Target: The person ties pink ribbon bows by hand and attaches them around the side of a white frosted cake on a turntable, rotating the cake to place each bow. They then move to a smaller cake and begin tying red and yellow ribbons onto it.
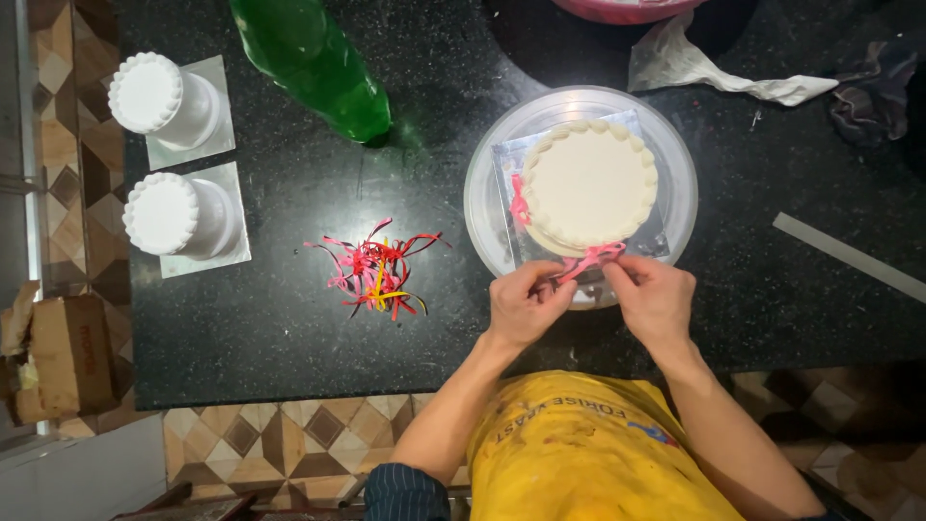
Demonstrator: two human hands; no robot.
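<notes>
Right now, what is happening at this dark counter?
A person in a yellow apron is working at a white cake that sits on a silver board on a clear turntable. The left hand and the right hand both pinch a pink ribbon at the cake's near side. Another pink bow is already on its left side. Loose red, pink and yellow ribbon strips lie left of the turntable. Two more white cakes stand on boards at the far left, near a green bottle.

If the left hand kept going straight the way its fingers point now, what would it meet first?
The left hand points up and right, pinching the pink ribbon with the right hand. Going straight on, it would likely first meet the side of the white cake above that ribbon; the top-down view leaves depth unclear.
</notes>
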